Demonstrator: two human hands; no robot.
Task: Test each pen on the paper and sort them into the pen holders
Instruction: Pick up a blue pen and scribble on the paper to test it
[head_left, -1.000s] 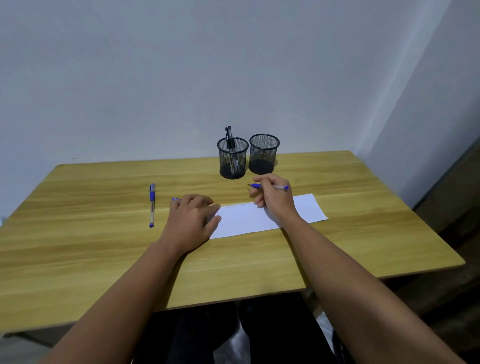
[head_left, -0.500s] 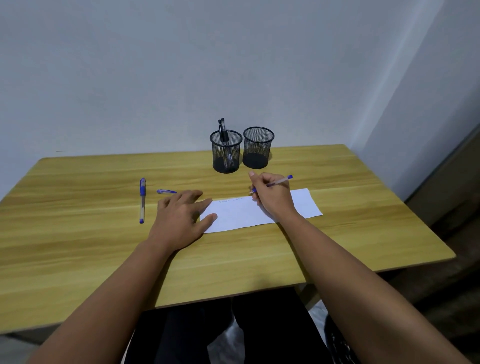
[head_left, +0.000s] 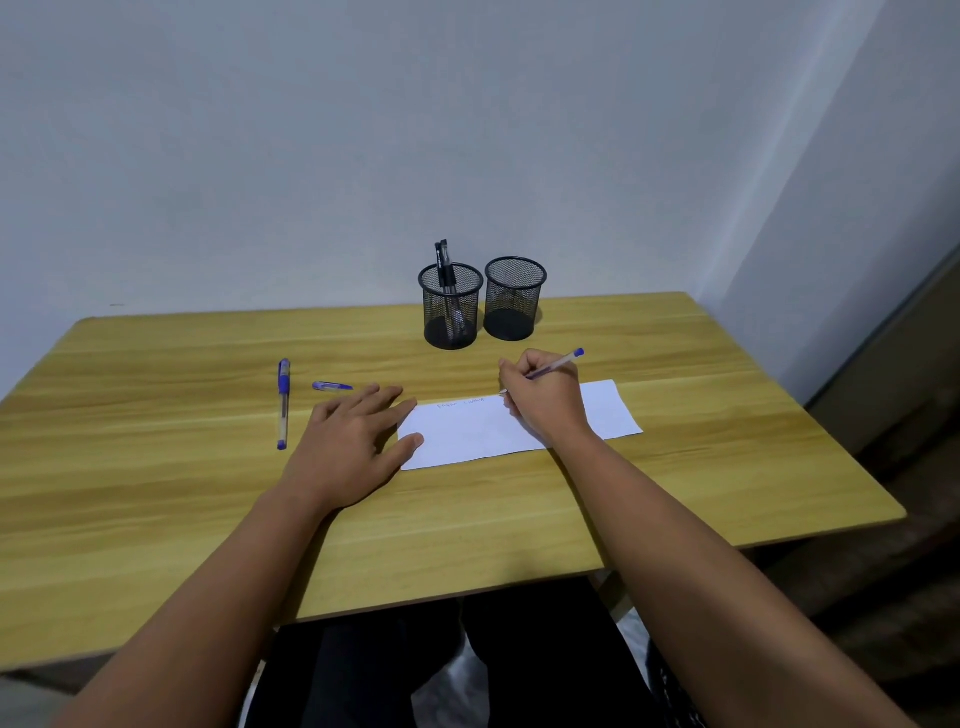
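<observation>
Nearest to the seated person, two bare forearms reach out over the wooden worktop (head_left: 467, 519). Further on, the left hand (head_left: 353, 441) lies flat with its fingers spread and loose, holding nothing, its thumb and forefinger pressing the left end of the white paper (head_left: 467, 431) to keep it from sliding. Just right of it, the right hand (head_left: 545, 400) is closed in a writing grip around a blue pen (head_left: 558, 362), whose tip meets the far edge of the sheet beside some faint scribbles, while its capped end slants up and away to the right.

Left of the flat hand, a second blue pen (head_left: 283, 402) lies on the bare wood with its long axis running near to far, and a loose blue cap (head_left: 332, 386) sits between that pen and the left fingertips.

Beyond the paper stand two black mesh holders side by side: the left holder (head_left: 451, 312) has a couple of dark pens in it, and the right holder (head_left: 514, 304) looks empty. Both sit straight ahead of the writing hand, a short way past its knuckles, so I'd judge the right hand far better placed to drop the tested pen in; it would need tipping upright first. The waiting pen falls to the left hand.
</observation>
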